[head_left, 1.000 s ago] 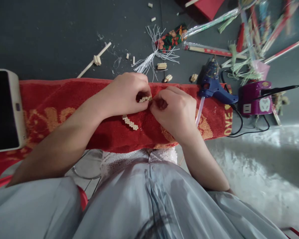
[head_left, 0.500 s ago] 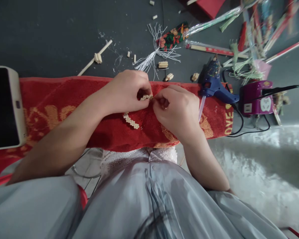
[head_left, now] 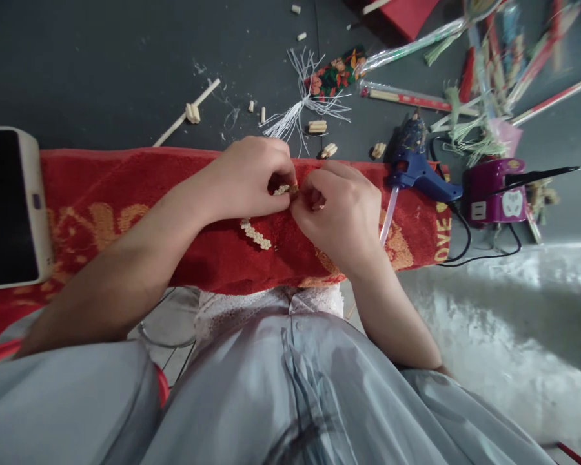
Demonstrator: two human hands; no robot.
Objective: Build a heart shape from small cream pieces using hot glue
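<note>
My left hand [head_left: 244,181] and my right hand [head_left: 339,213] meet over a red towel [head_left: 126,206] with gold lettering. Both are closed in a pinch on a small cream strip of glued stick pieces [head_left: 281,190] held between them. My right fingers curl round its right end. A second cream strip of stick pieces [head_left: 255,234] lies on the towel just below my left hand.
A blue glue gun [head_left: 416,168] rests on the towel's right end, beside a purple power socket [head_left: 496,190] with black cables. A phone [head_left: 10,206] lies at the left. White threads [head_left: 295,110], cut stick bits, a long stick [head_left: 186,113] and wrapped chopsticks [head_left: 407,97] litter the dark table.
Both hands stay pinched on the strip, with only small shifts of the fingers. The view has wobbled slightly.
</note>
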